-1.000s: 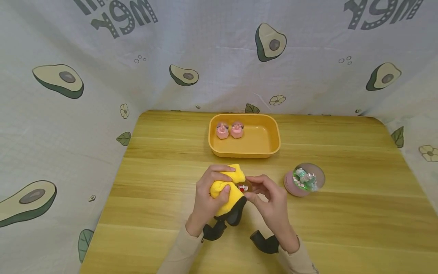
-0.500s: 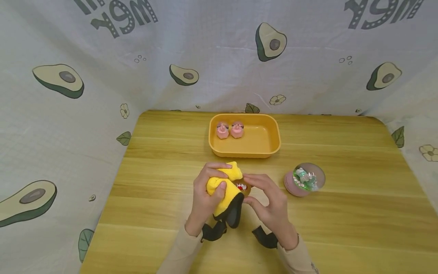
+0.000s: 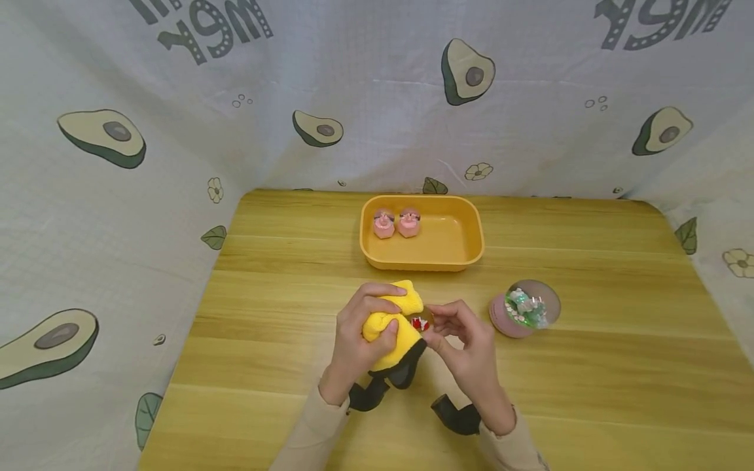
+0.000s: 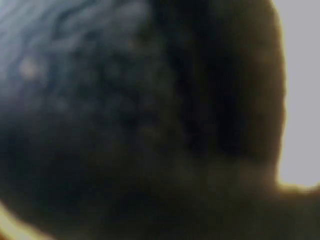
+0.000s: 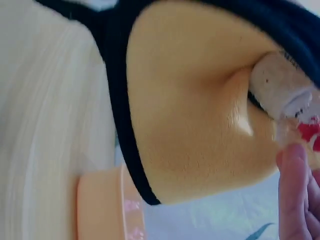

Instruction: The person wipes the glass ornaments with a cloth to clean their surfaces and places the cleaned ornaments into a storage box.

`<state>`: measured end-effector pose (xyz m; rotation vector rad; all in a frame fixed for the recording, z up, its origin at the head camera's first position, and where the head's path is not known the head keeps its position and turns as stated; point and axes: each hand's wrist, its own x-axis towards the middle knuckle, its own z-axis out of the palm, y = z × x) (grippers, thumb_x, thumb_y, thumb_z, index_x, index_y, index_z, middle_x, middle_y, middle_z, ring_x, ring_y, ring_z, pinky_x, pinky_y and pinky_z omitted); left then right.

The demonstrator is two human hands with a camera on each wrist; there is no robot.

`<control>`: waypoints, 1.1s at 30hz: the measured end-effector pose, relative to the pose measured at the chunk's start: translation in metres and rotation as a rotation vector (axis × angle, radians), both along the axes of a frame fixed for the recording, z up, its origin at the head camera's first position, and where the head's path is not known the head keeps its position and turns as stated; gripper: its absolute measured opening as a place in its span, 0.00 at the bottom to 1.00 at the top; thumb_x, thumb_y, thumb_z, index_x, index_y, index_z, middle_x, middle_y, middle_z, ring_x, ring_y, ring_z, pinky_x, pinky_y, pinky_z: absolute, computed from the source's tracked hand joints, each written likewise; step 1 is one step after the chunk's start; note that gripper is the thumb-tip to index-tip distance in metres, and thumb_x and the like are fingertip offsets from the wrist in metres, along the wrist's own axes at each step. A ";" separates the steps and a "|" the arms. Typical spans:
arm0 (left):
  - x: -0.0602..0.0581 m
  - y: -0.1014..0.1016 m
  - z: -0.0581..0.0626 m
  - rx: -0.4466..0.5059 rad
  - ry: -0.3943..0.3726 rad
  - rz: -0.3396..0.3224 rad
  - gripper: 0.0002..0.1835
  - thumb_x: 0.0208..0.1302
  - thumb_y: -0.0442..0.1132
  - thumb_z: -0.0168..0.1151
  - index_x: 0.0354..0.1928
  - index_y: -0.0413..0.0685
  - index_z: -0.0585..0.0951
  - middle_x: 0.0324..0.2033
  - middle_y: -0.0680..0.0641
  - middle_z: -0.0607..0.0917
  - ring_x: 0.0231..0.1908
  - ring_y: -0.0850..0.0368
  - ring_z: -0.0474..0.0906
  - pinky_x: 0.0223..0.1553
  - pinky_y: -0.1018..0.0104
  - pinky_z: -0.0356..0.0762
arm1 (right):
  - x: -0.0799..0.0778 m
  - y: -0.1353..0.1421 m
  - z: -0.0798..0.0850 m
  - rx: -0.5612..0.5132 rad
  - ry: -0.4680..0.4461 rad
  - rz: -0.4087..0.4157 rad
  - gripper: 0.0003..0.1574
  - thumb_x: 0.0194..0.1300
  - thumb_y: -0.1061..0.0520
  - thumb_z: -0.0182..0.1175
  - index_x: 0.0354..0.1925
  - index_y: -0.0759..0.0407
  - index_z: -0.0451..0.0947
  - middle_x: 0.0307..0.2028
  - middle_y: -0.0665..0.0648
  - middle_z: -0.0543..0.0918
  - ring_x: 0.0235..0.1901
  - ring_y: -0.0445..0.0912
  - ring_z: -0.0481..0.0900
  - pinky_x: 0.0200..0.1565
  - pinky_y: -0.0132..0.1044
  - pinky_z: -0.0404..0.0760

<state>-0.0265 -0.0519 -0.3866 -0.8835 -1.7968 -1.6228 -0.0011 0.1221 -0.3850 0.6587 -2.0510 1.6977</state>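
Observation:
In the head view my left hand (image 3: 365,333) grips a bunched yellow cloth (image 3: 396,343) with a dark edge, fingers over it and thumb pressed in. A small clear globe (image 3: 419,323) with red and white bits inside sits against the cloth, largely covered. My right hand (image 3: 465,343) pinches the globe's right side between thumb and fingers. The right wrist view shows the cloth (image 5: 185,110) hanging in front, with red bits of the globe (image 5: 309,131) and a fingertip (image 5: 294,175) at the right. The left wrist view is dark and blurred.
A yellow tray (image 3: 450,255) at the back of the wooden table holds two small pink globes (image 3: 384,224). To the right of my hands stands a larger snow globe (image 3: 527,309) on a pink base. A white avocado-print curtain (image 3: 377,78) borders the table.
Both hands shifted slightly left half a second ago and have come back right. The right fingers spread, then drew closer together at the globe. The cloth stays in the left hand.

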 end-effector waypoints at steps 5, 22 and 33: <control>0.001 -0.001 0.001 0.093 -0.105 -0.008 0.10 0.64 0.42 0.54 0.36 0.40 0.75 0.41 0.38 0.80 0.44 0.45 0.78 0.45 0.58 0.78 | -0.006 0.004 -0.001 0.138 0.129 0.022 0.34 0.61 0.43 0.62 0.48 0.73 0.74 0.35 0.60 0.79 0.30 0.44 0.76 0.34 0.27 0.78; 0.002 0.001 0.000 -0.006 -0.023 -0.013 0.08 0.61 0.38 0.53 0.37 0.41 0.74 0.42 0.38 0.80 0.44 0.44 0.79 0.47 0.55 0.78 | -0.010 0.003 -0.005 0.080 0.280 -0.035 0.32 0.59 0.45 0.64 0.42 0.77 0.77 0.37 0.66 0.82 0.38 0.45 0.79 0.45 0.29 0.76; 0.002 0.004 0.000 -0.039 0.075 0.003 0.09 0.66 0.41 0.52 0.37 0.41 0.74 0.41 0.38 0.79 0.41 0.45 0.80 0.43 0.57 0.80 | -0.004 0.002 -0.003 -0.009 0.005 -0.008 0.23 0.60 0.50 0.65 0.39 0.71 0.78 0.30 0.58 0.81 0.29 0.41 0.78 0.38 0.27 0.78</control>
